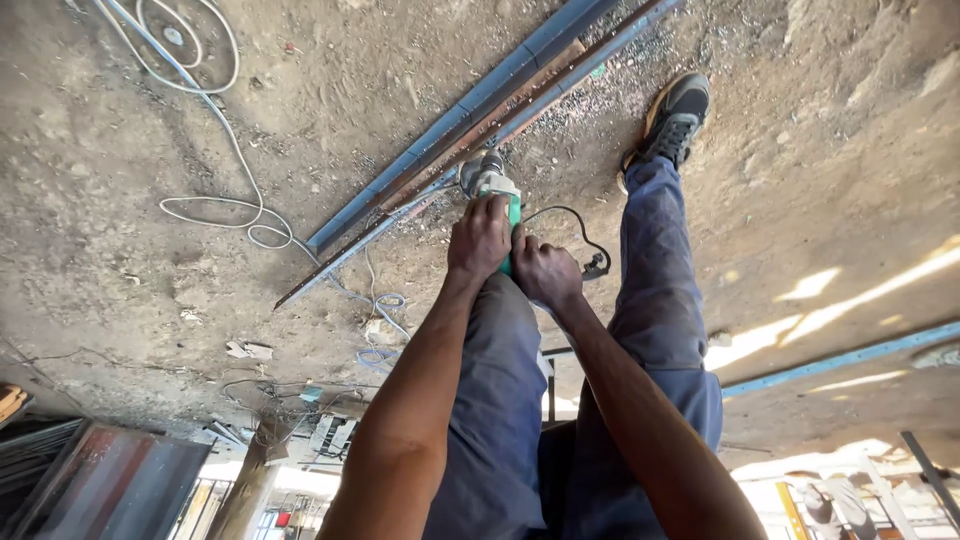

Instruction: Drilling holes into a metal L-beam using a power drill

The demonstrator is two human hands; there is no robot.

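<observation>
Both my hands grip a green and grey angle grinder (492,182). My left hand (479,236) wraps its front body; my right hand (543,270) holds the rear handle. The grinder's head rests against a bundle of long blue and rusty metal bars (470,125) lying diagonally on the dirt ground. The black power cord (580,235) loops from the tool beside my leg. My blue trousers and one dark shoe (672,120) are in view; the shoe stands next to the bars.
White cables (215,205) coil over the dirt ground at the left. Metal filings lie along the bars. Another blue bar (840,357) lies at the right. Metal sheets and scrap (110,480) are stacked at the lower left.
</observation>
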